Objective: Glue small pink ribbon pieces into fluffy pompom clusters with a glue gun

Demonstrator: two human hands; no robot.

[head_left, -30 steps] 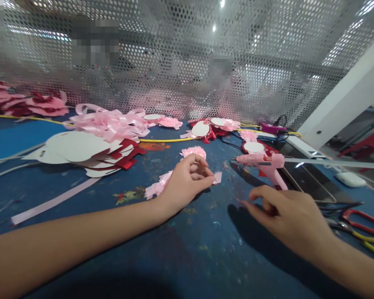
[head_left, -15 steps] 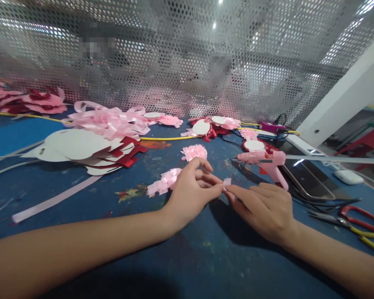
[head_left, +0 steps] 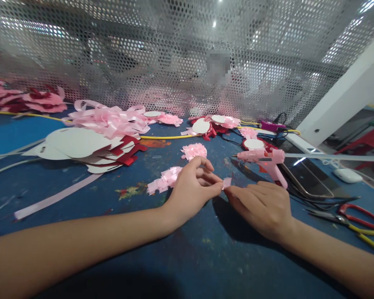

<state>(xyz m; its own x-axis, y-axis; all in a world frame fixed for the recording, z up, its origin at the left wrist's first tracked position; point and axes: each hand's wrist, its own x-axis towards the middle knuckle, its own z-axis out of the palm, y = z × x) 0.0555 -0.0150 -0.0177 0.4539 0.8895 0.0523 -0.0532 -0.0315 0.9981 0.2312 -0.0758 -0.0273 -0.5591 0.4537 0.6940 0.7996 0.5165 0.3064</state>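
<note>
Between thumb and fingertips, my left hand [head_left: 195, 187] pinches a small piece of pink ribbon [head_left: 226, 183]. The fingertips of my right hand [head_left: 262, 207] are closed on the lower right edge of the same piece, so both hands meet there above the table. Just behind my left hand lies a strip of gathered pink ribbon [head_left: 164, 180], partly covered by the fingers. A round pink ruffle [head_left: 194, 151] rests beyond the fingertips. The pink glue gun [head_left: 262, 156] is behind my right hand, its nozzle pointing left.
Scissors [head_left: 343, 219] with red and yellow handles lie at the right, near a dark phone [head_left: 308, 178] and a white mouse [head_left: 347, 175]. At the left are stacked white and red cutouts [head_left: 71, 143] and a heap of pink ribbon [head_left: 109, 120]. Perforated mesh [head_left: 174, 62] stands behind.
More of the small ribbon piece shows between my fingertips. My right hand has shifted very slightly left; both hands keep their hold.
</note>
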